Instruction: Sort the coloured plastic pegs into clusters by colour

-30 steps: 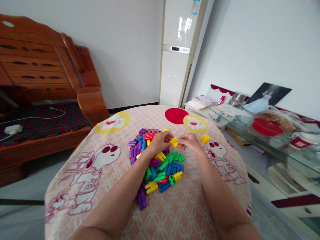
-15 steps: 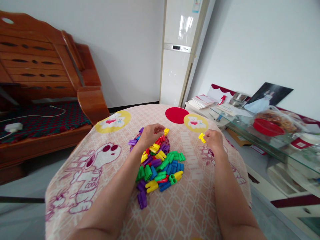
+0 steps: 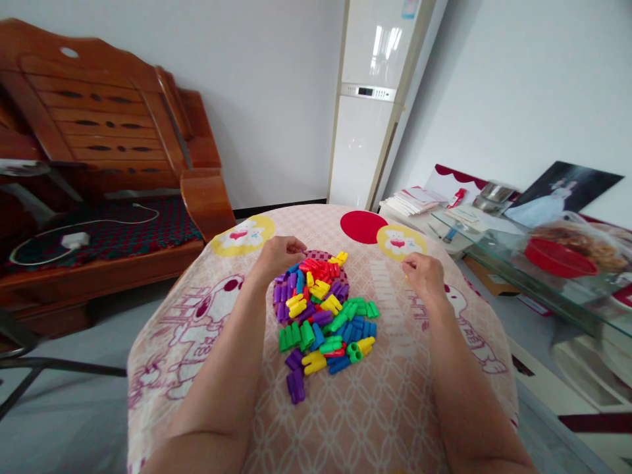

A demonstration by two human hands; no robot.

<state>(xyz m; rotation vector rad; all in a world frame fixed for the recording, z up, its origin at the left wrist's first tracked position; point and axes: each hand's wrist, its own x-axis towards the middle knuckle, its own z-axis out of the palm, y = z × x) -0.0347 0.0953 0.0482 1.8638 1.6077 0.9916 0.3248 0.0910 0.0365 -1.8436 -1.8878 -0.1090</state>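
Observation:
A pile of plastic building blocks, bullet-shaped and joined in pairs, lies mid-table in purple, red, yellow, green and blue. My left hand [image 3: 279, 255] hovers over the pile's far left edge, fingers loosely bent, with no block visible in them. Close under it are purple blocks [image 3: 285, 293]. Red blocks [image 3: 320, 270] are bunched at the far side, with a yellow block [image 3: 340, 258] beside them. Right of the pile, my right hand [image 3: 424, 272] is closed in a pinch. Only a sliver of the yellow block [image 3: 406, 277] shows below its fingertips; the fingers hide the rest.
The round table wears a patterned tablecloth [image 3: 340, 428]. To the right stands a glass-topped cabinet [image 3: 498, 243] with papers, a red bowl [image 3: 560, 257] and a photo. A wooden bench [image 3: 113, 131] is at the left, and a tall white appliance [image 3: 363, 145] stands behind the table.
My left hand has drawn left, away from the yellow block at the pile's far side, which stays there. My right hand has turned, so its yellow block is now mostly hidden. The view has shifted left.

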